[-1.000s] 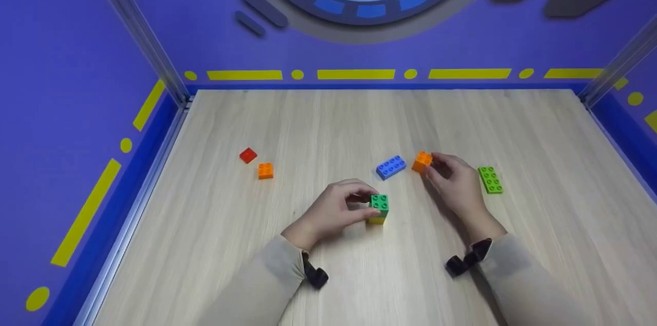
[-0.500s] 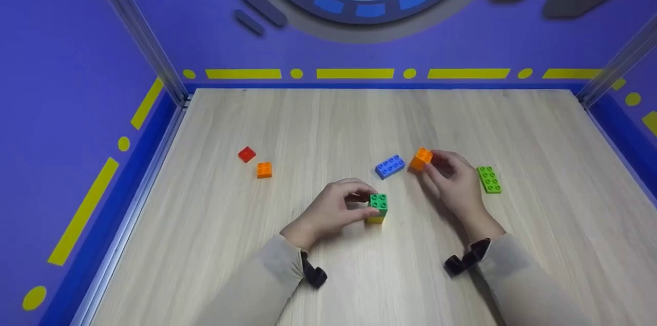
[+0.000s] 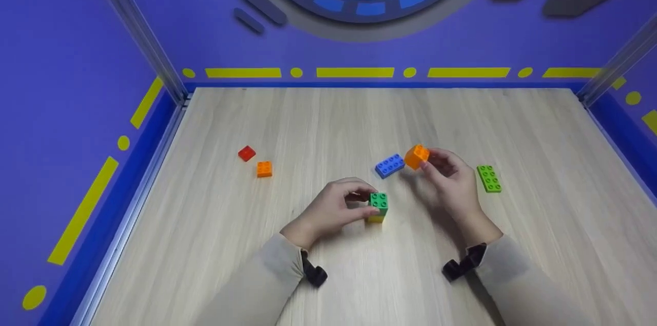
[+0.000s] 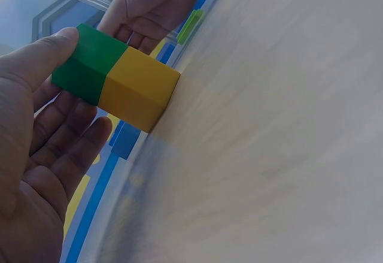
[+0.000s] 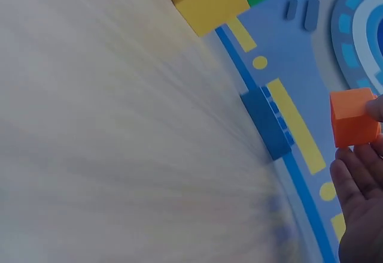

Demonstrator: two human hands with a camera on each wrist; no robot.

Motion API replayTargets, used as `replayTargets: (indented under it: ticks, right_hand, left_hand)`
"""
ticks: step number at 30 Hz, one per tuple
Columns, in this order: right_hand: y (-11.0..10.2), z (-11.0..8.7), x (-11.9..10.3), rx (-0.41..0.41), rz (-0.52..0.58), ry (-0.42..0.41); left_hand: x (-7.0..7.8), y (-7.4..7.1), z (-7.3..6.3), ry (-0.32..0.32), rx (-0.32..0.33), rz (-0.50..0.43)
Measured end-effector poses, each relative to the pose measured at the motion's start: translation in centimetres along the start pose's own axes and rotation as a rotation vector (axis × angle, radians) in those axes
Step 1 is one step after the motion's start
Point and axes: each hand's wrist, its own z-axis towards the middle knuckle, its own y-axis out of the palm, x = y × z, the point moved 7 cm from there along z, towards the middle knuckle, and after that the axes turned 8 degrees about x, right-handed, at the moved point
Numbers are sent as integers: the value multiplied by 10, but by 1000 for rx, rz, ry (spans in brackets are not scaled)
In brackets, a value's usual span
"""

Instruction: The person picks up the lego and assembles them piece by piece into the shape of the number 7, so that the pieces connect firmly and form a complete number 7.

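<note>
In the head view my left hand (image 3: 331,210) pinches a green brick (image 3: 379,202) between thumb and fingers. That brick sits on top of a yellow brick (image 4: 139,89), and the left wrist view shows the pair standing on the table. My right hand (image 3: 454,179) grips a tall orange brick (image 3: 417,156) between thumb and fingers, tilted and raised off the table in the right wrist view. Just left of the orange brick lies a blue brick (image 3: 390,166) with two rows of studs.
A flat lime-green brick (image 3: 489,178) lies right of my right hand. Over on the left are a small red brick (image 3: 247,153) and a second orange brick (image 3: 264,169). Purple panels (image 3: 354,54) wall in the wooden table (image 3: 328,120) at the back and sides.
My right hand has lifted the orange brick off the table, moving it slightly left and tilting it. My left hand keeps its grip on the green brick, the stack unmoved.
</note>
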Motion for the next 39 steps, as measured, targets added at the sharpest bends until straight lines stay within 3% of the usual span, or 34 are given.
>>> replayTargets:
  ticks: [14,30,39]
  right_hand:
    - [18,-20,-17,-68,59,70]
    - [40,-44,-39,-196,113,-32]
    - [49,-56,-43,-334,215,-99]
  left_hand:
    - [-1,-1,0,-15,-6,7]
    - [0,-1,1,13,-10,5]
    - [-1,0,2,24,-18,-18]
